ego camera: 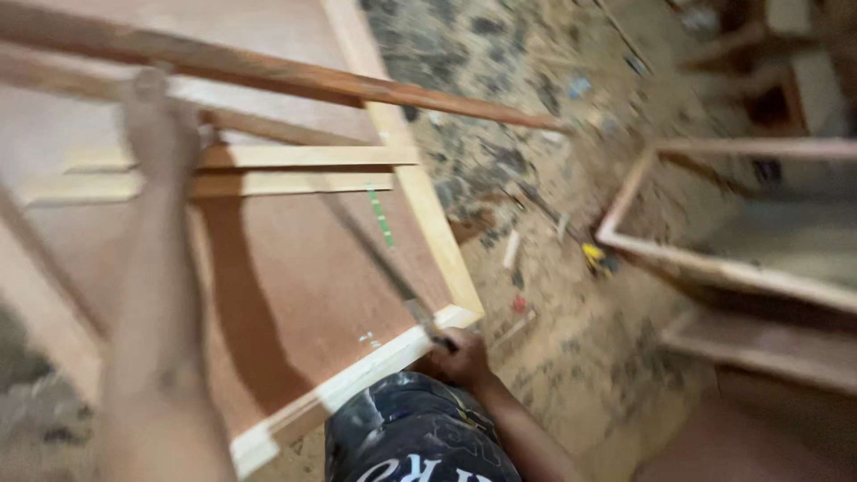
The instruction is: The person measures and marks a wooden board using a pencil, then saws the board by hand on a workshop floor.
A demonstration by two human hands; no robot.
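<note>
Right hand (pixel 460 357) grips a tool (pixel 420 314) at the wooden panel's (pixel 295 286) corner.

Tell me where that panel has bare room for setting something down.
The brown panel is bare between the two pale slats and the near frame rail. Up top it is crowded: the slats, the long stick and the left hand. The right hand grips a tool at the near corner.

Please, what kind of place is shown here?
Probably a carpentry workshop: a framed plywood panel lies across the view, wood scraps and dust litter the floor, and another unfinished wooden frame sits nearby.
</note>
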